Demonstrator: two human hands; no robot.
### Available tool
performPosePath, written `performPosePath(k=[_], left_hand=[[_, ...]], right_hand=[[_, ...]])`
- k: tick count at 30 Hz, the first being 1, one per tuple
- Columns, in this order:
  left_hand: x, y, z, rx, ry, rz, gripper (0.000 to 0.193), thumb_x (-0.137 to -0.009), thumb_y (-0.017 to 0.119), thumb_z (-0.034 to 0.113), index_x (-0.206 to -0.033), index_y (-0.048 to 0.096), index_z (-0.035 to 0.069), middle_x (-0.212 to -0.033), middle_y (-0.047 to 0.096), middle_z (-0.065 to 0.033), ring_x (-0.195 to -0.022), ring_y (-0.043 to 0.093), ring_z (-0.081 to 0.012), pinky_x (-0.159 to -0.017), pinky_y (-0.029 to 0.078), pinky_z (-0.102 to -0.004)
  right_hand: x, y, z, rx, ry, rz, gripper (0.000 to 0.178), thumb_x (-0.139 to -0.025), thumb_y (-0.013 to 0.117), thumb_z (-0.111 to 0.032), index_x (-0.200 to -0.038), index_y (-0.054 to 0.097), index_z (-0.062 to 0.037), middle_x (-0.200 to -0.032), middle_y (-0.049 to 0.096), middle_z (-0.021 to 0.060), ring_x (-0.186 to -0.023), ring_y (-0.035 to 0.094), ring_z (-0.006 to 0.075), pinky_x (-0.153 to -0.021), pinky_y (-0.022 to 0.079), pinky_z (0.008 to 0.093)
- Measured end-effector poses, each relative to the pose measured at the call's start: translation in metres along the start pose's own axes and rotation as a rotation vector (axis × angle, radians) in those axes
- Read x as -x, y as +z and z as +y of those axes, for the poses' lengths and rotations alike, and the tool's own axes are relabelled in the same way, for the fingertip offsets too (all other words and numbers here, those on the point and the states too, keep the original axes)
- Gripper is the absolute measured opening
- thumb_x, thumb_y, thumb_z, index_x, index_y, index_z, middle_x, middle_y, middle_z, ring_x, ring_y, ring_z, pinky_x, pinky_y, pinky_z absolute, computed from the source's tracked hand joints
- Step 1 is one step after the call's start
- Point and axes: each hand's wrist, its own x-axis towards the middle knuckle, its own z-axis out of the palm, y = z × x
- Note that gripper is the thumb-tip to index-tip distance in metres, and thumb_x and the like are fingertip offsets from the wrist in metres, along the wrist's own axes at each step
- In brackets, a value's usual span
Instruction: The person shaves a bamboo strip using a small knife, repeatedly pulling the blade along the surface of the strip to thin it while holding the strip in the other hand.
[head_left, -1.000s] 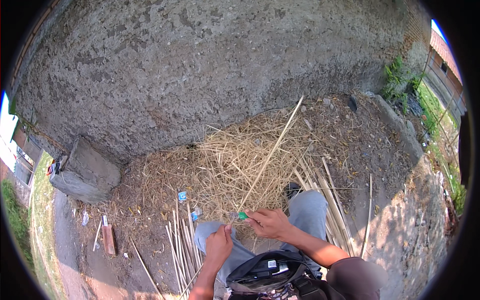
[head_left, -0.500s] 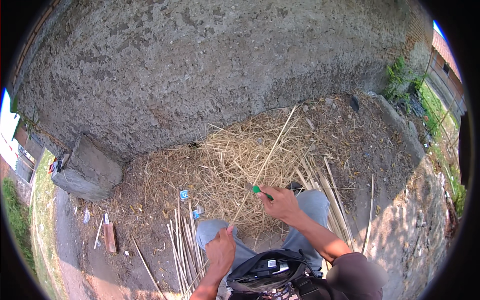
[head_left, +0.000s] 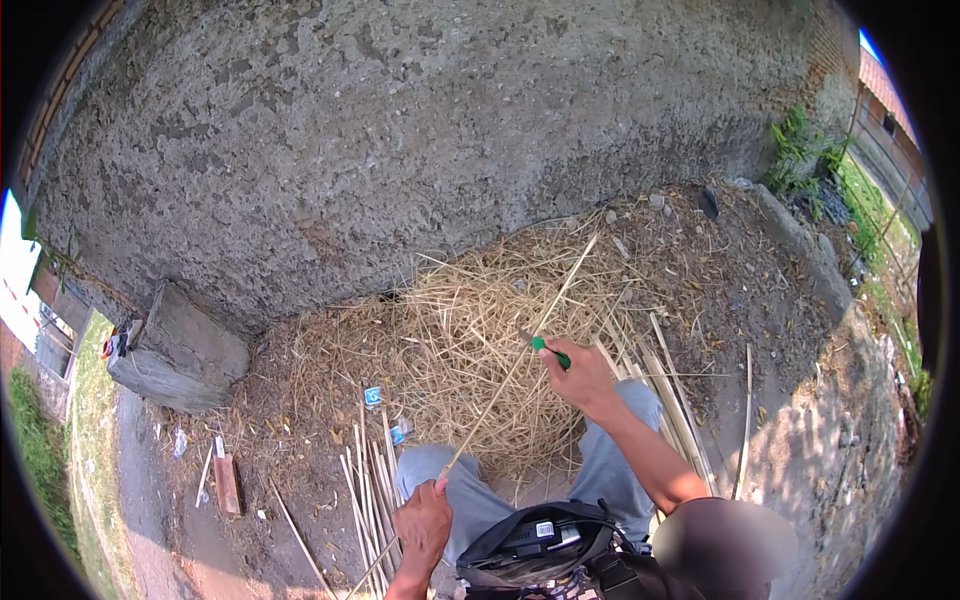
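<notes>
A long, thin bamboo strip (head_left: 492, 402) slants across my knees, its far end over a heap of shavings (head_left: 450, 325). Near my left knee, my left hand (head_left: 424, 520) is closed around its near part, and a tail of the strip runs out below the fist. My right hand (head_left: 582, 378) grips a small knife (head_left: 551, 352) with a green and dark handle. Its short blade lies at the strip, farther out than my left hand; whether the edge touches it, I cannot tell.
Bamboo strips (head_left: 366, 500) lie to my left, and wider ones (head_left: 670, 400) by my right knee. An open black bag (head_left: 540, 540) is at my lap. Ahead stands a rough wall (head_left: 400, 130), with a stone block (head_left: 185, 345) at its left and a reddish-brown piece (head_left: 227, 485) nearer.
My right hand and the knife have moved outward along the strip. My left hand has drawn back toward me a little, bringing the strip's far end nearer.
</notes>
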Motion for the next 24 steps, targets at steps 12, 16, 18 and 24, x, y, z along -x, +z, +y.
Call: performPosePath(k=[12, 16, 18, 24], left_hand=[[0.009, -0.016, -0.016, -0.009, -0.015, 0.006, 0.024, -0.095, 0.061, 0.028, -0.077, 0.06, 0.011, -0.056, 0.057, -0.0074, -0.044, 0.056, -0.0288, -0.039, 0.04, -0.0397], [0.016, -0.021, -0.022, -0.008, 0.026, 0.044, 0.025, -0.095, 0.061, 0.028, -0.076, 0.06, 0.011, -0.056, 0.057, -0.0074, -0.043, 0.055, -0.0287, -0.039, 0.039, -0.0404], [0.018, -0.023, -0.026, -0.043, -0.03, -0.005, 0.026, -0.095, 0.061, 0.028, -0.076, 0.06, 0.011, -0.058, 0.058, -0.0071, -0.043, 0.055, -0.0287, -0.039, 0.039, -0.041], [0.028, -0.025, -0.026, -0.006, -0.002, 0.047, 0.027, -0.095, 0.06, 0.029, -0.074, 0.06, 0.012, -0.057, 0.058, -0.0076, -0.042, 0.054, -0.0287, -0.038, 0.037, -0.0398]], right_hand=[[-0.008, 0.003, 0.006, -0.016, -0.287, 0.053, 0.02, -0.089, 0.068, -0.024, -0.1, 0.07, -0.0071, -0.068, 0.068, 0.0132, -0.049, 0.063, 0.0292, -0.044, 0.047, 0.0397], [-0.037, -0.016, 0.028, 0.093, -0.034, 0.018, 0.021, -0.09, 0.067, -0.024, -0.101, 0.07, -0.0069, -0.063, 0.066, 0.0125, -0.045, 0.06, 0.028, -0.044, 0.045, 0.038], [-0.03, -0.007, 0.021, -0.035, -0.136, 0.064, 0.02, -0.09, 0.067, -0.024, -0.101, 0.071, -0.0073, -0.058, 0.063, 0.0109, -0.043, 0.058, 0.0274, -0.044, 0.043, 0.0375], [-0.046, -0.008, 0.042, 0.113, 0.025, 0.035, 0.022, -0.089, 0.068, -0.028, -0.102, 0.072, -0.0102, -0.054, 0.061, 0.0107, -0.048, 0.061, 0.0288, -0.047, 0.047, 0.0402]])
